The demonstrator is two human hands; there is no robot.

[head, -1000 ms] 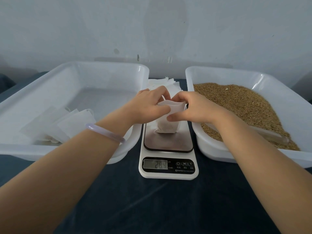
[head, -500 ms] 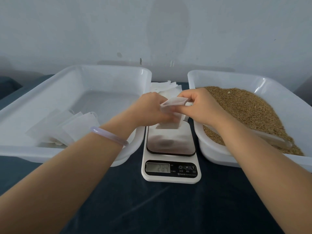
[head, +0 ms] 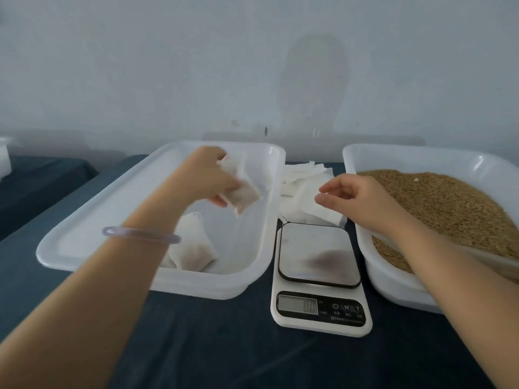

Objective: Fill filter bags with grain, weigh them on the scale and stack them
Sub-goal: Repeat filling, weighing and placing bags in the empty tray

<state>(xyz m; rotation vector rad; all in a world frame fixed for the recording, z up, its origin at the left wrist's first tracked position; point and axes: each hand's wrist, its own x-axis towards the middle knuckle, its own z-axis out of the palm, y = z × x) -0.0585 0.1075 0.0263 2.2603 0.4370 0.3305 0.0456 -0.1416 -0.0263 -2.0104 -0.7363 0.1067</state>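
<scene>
My left hand (head: 209, 175) grips a filled white filter bag (head: 241, 192) above the left white tray (head: 98, 220). Other filled bags (head: 193, 248) lie in that tray near its front. The white kitchen scale (head: 320, 276) stands between the two trays with nothing on its plate. My right hand (head: 356, 195) hovers with loosely curled fingers over the pile of flat unfilled filter bags (head: 306, 186) behind the scale and holds nothing. The right tray (head: 393, 287) is heaped with brown grain (head: 443, 209).
A translucent scoop handle (head: 494, 262) sticks out of the grain under my right forearm. Everything rests on a dark blue cloth (head: 224, 346). A pale wall runs close behind the trays. A white object (head: 4, 158) sits at the far left edge.
Both hands lifted the filled bag off the scale. My left hand carried it left over the left tray; my right hand let go and hovers over the pile of unfilled bags. The view tilted up.
</scene>
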